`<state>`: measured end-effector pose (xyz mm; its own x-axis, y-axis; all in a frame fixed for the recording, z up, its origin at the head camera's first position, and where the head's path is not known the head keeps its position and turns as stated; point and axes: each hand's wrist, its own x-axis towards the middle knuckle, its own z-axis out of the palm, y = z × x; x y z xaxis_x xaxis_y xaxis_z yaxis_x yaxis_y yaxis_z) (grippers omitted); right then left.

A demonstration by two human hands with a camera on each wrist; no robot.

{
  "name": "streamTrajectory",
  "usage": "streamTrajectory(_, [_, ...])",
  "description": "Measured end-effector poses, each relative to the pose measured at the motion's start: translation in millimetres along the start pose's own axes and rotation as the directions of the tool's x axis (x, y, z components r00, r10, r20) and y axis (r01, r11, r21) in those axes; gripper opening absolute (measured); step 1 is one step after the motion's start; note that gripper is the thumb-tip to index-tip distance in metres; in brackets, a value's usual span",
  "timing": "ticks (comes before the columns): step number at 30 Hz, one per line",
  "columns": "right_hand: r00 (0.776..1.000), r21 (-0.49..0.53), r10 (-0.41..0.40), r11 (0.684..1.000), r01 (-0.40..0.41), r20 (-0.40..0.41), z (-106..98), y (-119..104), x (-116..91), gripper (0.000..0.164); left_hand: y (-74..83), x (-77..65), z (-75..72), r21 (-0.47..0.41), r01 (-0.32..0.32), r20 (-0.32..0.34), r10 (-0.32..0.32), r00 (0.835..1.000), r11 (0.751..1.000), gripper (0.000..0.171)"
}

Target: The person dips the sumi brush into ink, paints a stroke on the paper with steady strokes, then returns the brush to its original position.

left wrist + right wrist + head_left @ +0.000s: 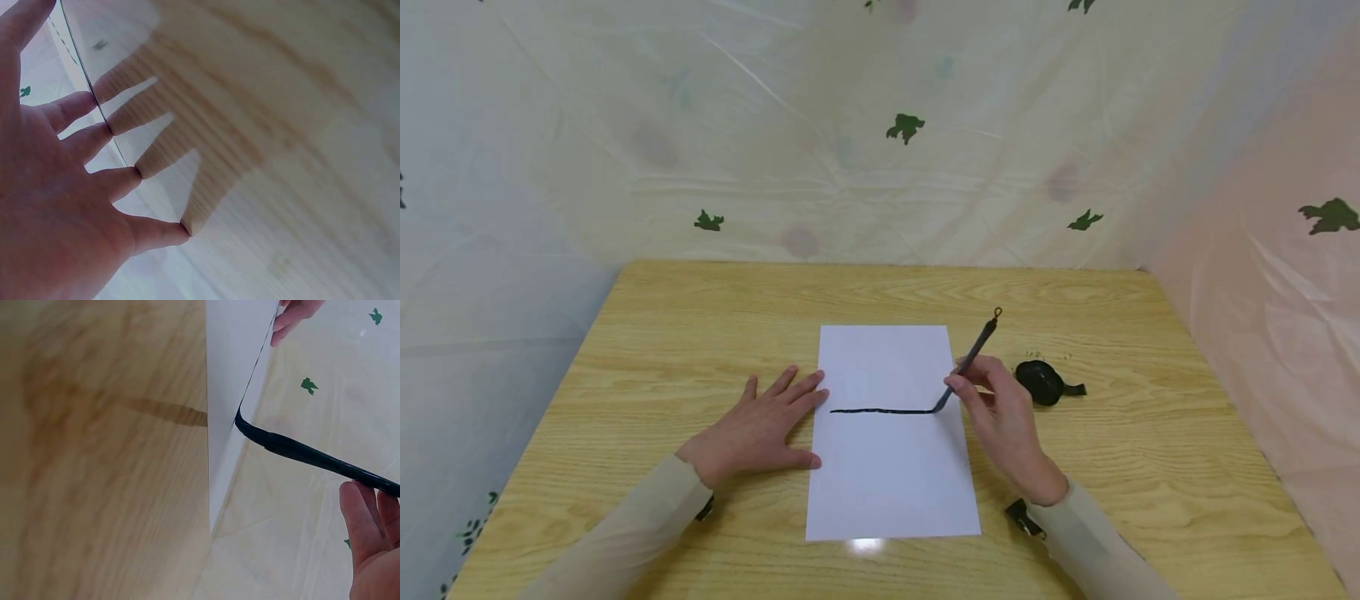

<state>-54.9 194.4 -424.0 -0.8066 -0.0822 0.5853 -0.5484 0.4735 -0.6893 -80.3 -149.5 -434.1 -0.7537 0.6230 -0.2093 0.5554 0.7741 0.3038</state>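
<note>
A white sheet of paper [887, 483] lies on the wooden table, crossed by one black horizontal stroke [880, 410]. My right hand [1003, 417] pinches a dark ink brush [973, 350] with a small hanging loop at its top end. The brush leans to the right, and its bent tip meets the paper at the stroke's right end; the right wrist view shows the curved bristles [250, 431] against the sheet. My left hand [763, 429] lies with fingers spread, its fingertips and thumb at the sheet's left edge.
A black ink dish [1039, 383] with a short handle stands right of the paper, with small dark specks behind it. The wooden table [700, 308] ends at a patterned curtain [820, 183] at the back. Another curtain [1262, 333] hangs along the right side.
</note>
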Motion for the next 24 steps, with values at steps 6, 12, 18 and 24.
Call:
streamTrajectory(6, [1.0,-0.006,0.003,1.0,-0.003,-0.003,0.0,1.0,-0.6,0.027,-0.5,0.2,0.3,-0.002,-0.001,0.002,0.001,1.0,1.0,0.093])
streamTrajectory(12, [1.0,-0.013,0.004,1.0,-0.004,-0.005,-0.3,2.1,-0.9,0.027,-0.5,-0.1,0.8,-0.006,-0.001,-0.002,0.001,1.0,1.0,0.094])
streamTrajectory(18, [1.0,-0.018,0.002,1.0,-0.002,-0.003,-1.1,2.5,-1.0,0.028,-0.4,0.5,0.9,-0.002,0.0,0.001,0.0,1.0,1.0,0.095])
streamTrajectory(24, [1.0,-0.023,-0.004,1.0,0.004,-0.008,-1.7,3.3,-0.9,0.027,-0.4,0.3,0.6,0.005,0.004,0.004,-0.004,1.0,1.0,0.094])
